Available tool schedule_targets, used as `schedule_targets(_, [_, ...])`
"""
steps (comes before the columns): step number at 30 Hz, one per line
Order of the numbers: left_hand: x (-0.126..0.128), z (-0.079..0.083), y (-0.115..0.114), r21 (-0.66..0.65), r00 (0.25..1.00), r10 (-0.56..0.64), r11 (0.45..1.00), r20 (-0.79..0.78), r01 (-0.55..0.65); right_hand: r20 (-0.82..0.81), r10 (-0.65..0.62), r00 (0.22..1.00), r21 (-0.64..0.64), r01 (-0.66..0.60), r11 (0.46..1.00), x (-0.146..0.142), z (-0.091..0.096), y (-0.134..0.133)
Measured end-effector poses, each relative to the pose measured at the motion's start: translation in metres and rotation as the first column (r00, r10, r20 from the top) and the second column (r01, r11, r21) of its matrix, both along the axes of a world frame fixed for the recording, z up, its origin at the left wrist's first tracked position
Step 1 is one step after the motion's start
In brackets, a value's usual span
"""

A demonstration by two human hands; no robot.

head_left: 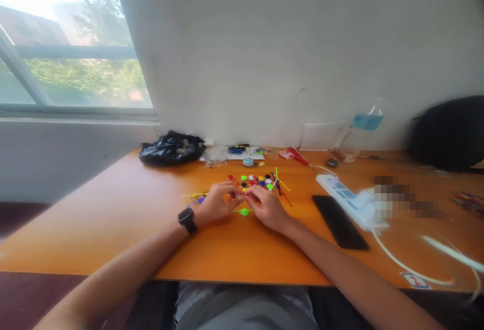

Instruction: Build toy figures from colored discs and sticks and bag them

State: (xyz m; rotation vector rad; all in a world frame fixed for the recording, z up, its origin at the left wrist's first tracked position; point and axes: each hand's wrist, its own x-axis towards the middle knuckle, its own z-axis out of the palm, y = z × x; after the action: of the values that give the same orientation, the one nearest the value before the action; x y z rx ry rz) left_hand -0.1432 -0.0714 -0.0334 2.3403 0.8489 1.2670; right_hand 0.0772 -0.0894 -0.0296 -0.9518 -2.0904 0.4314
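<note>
Close together over the wooden table (113, 224), the left hand (217, 204) and the right hand (270, 210) meet with their fingertips nearly joined. Thumbs and forefingers are drawn in around one small spot between them, but what lies there is too small and too covered to make out, so I cannot tell whether either hand pinches a piece. Taking that spot as the middle of the clock, a bright green disc (244, 212) lies just below at six, near the right thumb, with a thin green stick beside it. From eleven round to two, the coloured discs (269, 186) sit loosely grouped in red, green, white, yellow, blue and black. Thin sticks (277, 182) cross one another between two and three, and blue and yellow pieces (196, 200) lie at nine, beside the left hand. A dark watch (186, 220) circles the left wrist. Farther off, a small round tin (248, 162) is at twelve, a crumpled black plastic bag (170, 149) at ten, a white power strip (336, 191) at three, and a black phone (338, 222) lies flat between three and four.
</note>
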Motion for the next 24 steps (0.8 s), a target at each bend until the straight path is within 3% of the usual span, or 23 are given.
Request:
schedule_targets(11, [0.002, 0.003, -0.004, -0.011, 0.999, 0.026, 1.0, -0.036, -0.026, -0.002, 0.008, 1.0, 0.0, -0.008, 1.0, 0.0, 0.0, 0.0])
schedule_targets(15, [0.002, 0.009, -0.005, -0.155, 0.993, -0.072, 0.984, 0.097, 0.086, -0.063, 0.039, 0.997, 0.033, -0.037, 0.999, -0.001, 0.005, -0.002])
schedule_targets(17, [0.001, 0.014, -0.005, -0.304, 0.972, -0.137, 0.933, 0.193, 0.191, -0.1, 0.046, 0.994, 0.049, -0.042, 0.998, -0.001, 0.007, -0.002])
schedule_targets(20, [-0.002, 0.02, -0.005, -0.488, 0.932, -0.177, 0.812, 0.315, 0.319, -0.148, 0.055, 0.987, 0.039, -0.049, 0.998, -0.001, 0.009, -0.002])
schedule_targets(22, [-0.003, 0.023, -0.005, -0.554, 0.908, -0.192, 0.739, 0.372, 0.384, -0.174, 0.062, 0.983, 0.005, -0.062, 0.998, -0.001, 0.01, -0.001])
schedule_targets(24, [-0.004, 0.024, -0.005, -0.582, 0.892, -0.188, 0.698, 0.412, 0.416, -0.202, 0.064, 0.977, -0.023, -0.07, 0.997, 0.0, 0.011, -0.001])
